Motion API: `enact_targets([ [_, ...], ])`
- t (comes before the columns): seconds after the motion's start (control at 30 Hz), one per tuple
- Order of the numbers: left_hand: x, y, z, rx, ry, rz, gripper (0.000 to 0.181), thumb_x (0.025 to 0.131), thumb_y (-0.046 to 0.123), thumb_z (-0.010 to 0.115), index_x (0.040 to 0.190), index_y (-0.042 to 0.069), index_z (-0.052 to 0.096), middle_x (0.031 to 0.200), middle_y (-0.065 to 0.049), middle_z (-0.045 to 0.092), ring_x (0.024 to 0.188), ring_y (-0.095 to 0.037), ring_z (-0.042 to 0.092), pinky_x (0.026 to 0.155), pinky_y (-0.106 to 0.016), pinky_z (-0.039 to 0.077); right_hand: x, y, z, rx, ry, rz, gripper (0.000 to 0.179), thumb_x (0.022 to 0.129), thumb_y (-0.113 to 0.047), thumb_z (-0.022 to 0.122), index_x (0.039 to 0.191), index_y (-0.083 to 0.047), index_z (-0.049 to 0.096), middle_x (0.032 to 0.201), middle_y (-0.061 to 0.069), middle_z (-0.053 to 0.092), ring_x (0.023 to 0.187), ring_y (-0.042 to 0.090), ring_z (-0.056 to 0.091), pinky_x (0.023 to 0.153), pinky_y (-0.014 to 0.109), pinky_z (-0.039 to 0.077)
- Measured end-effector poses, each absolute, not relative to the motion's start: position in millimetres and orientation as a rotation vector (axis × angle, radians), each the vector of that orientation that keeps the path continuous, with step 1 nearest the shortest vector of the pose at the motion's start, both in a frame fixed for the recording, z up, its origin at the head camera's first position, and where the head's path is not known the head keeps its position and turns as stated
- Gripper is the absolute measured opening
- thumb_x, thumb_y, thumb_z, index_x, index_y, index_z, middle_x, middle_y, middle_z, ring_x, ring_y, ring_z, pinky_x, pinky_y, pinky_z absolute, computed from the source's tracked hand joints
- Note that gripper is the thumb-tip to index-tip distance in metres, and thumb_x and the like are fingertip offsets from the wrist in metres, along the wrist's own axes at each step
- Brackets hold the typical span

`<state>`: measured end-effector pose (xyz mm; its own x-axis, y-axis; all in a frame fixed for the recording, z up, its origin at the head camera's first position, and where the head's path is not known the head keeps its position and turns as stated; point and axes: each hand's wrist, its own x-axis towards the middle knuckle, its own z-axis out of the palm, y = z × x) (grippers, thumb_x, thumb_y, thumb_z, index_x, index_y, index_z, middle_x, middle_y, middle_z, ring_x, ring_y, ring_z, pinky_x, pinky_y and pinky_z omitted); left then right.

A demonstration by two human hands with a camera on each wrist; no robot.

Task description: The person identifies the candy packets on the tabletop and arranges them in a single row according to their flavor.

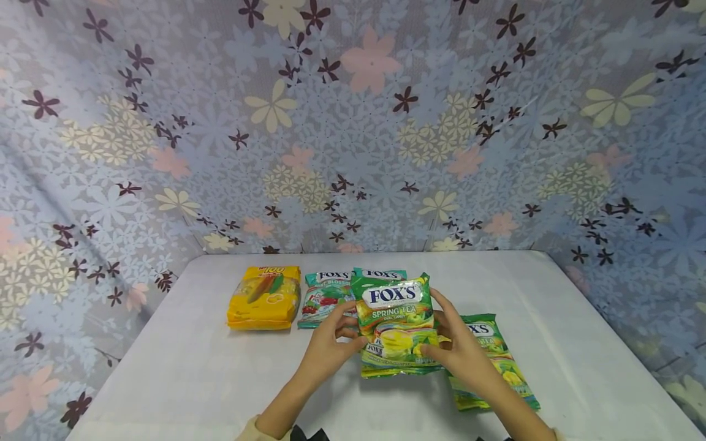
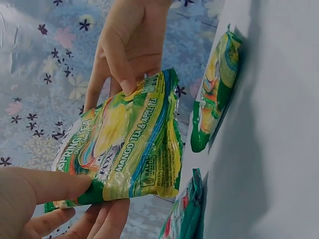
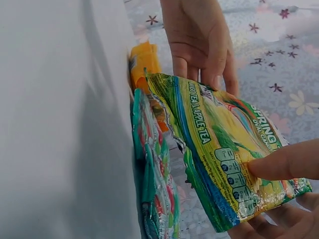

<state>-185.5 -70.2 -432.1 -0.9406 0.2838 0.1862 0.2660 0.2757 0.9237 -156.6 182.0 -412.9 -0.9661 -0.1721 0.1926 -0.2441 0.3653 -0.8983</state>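
Note:
I hold a green Fox's Spring Tea candy bag (image 1: 394,321) upright above the white table (image 1: 193,367), one hand on each side edge. My left hand (image 1: 343,338) pinches its left edge, thumb in front and fingers behind; the left wrist view shows that thumb on the bag (image 2: 129,154). On the right edge my right hand (image 1: 442,343) grips the same way, and in the right wrist view its thumb presses the bag's (image 3: 224,149) front. The bag's lower edge hangs just off the table.
A yellow snack bag (image 1: 265,297) lies at the left. Beside it lies a teal and red Fox's bag (image 1: 325,297), with another teal bag (image 1: 380,274) behind the held one. A second green Fox's bag (image 1: 510,373) lies flat at the right. Flowered cloth hangs around the table.

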Motion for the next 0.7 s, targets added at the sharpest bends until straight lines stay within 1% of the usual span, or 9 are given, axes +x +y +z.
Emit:
enact_targets([
  [0.07,-185.1,-70.0,-432.1,0.548,2.512,1.797,0.060,0.087,0.012,0.072,0.141,0.011,0.046,0.111,-0.009,0.065,0.092,-0.019,0.064,0.072,-0.027,0.054,-157.5,181.3,-414.2,0.385,-2.542,1.666,0.094,0.082,0.002,0.073,0.155,-0.024,0.018,0.141,0.029,0.042,0.110,0.037,0.053,0.076,0.040,0.048],
  [0.17,-184.7,-69.3,-431.8,0.547,2.531,1.796,0.059,0.087,0.012,0.072,0.140,0.011,0.047,0.110,-0.008,0.065,0.091,-0.019,0.064,0.073,-0.027,0.055,-158.2,180.7,-415.1,0.363,-2.566,1.641,0.096,0.082,0.003,0.072,0.155,-0.023,0.016,0.142,0.031,0.039,0.116,0.045,0.051,0.083,0.047,0.051],
  [0.23,-184.4,-68.4,-431.6,0.541,2.538,1.797,0.058,0.087,0.011,0.072,0.140,0.012,0.048,0.109,-0.007,0.065,0.091,-0.019,0.064,0.073,-0.027,0.055,-158.0,180.6,-415.1,0.335,-2.592,1.630,0.096,0.083,0.002,0.072,0.156,-0.021,0.013,0.144,0.033,0.035,0.122,0.049,0.046,0.088,0.052,0.049],
  [0.3,-183.3,-67.1,-430.6,0.535,2.538,1.801,0.057,0.087,0.010,0.072,0.139,0.013,0.049,0.109,-0.007,0.066,0.091,-0.019,0.063,0.073,-0.028,0.055,-157.7,180.2,-414.9,0.300,-2.618,1.628,0.097,0.083,0.001,0.072,0.156,-0.017,0.011,0.144,0.034,0.034,0.124,0.051,0.043,0.091,0.055,0.046],
  [0.37,-183.0,-66.0,-430.2,0.526,2.520,1.819,0.058,0.086,0.008,0.073,0.139,0.014,0.049,0.109,-0.007,0.066,0.091,-0.019,0.063,0.073,-0.029,0.055,-157.4,179.6,-414.7,0.273,-2.632,1.651,0.096,0.084,0.002,0.071,0.155,-0.014,0.010,0.144,0.032,0.036,0.125,0.049,0.042,0.093,0.055,0.045],
  [0.47,-182.3,-65.0,-430.1,0.522,2.485,1.857,0.059,0.085,0.006,0.073,0.138,0.014,0.049,0.109,-0.007,0.066,0.090,-0.019,0.063,0.073,-0.029,0.055,-158.0,178.8,-415.8,0.267,-2.627,1.681,0.093,0.084,0.006,0.069,0.155,-0.012,0.011,0.136,0.026,0.048,0.121,0.044,0.049,0.092,0.053,0.047],
  [0.57,-182.5,-64.5,-431.0,0.527,2.472,1.877,0.058,0.085,0.005,0.073,0.137,0.014,0.051,0.107,-0.007,0.067,0.089,-0.019,0.063,0.073,-0.028,0.055,-159.9,180.1,-418.1,0.303,-2.604,1.702,0.090,0.084,0.009,0.066,0.154,-0.012,0.013,0.131,0.020,0.054,0.116,0.038,0.054,0.089,0.050,0.049],
  [0.6,-182.6,-64.4,-431.4,0.533,2.467,1.880,0.057,0.085,0.004,0.073,0.137,0.014,0.051,0.107,-0.007,0.066,0.089,-0.019,0.063,0.073,-0.028,0.055,-161.1,180.9,-419.0,0.313,-2.600,1.701,0.090,0.084,0.009,0.065,0.154,-0.012,0.013,0.129,0.018,0.055,0.115,0.037,0.054,0.088,0.049,0.050],
  [0.7,-184.2,-64.1,-432.5,0.533,2.466,1.878,0.055,0.085,0.006,0.073,0.136,0.014,0.052,0.106,-0.007,0.066,0.090,-0.020,0.063,0.072,-0.028,0.054,-164.4,184.0,-420.6,0.340,-2.600,1.698,0.088,0.085,0.009,0.065,0.154,-0.013,0.014,0.131,0.021,0.053,0.116,0.040,0.053,0.089,0.050,0.049],
])
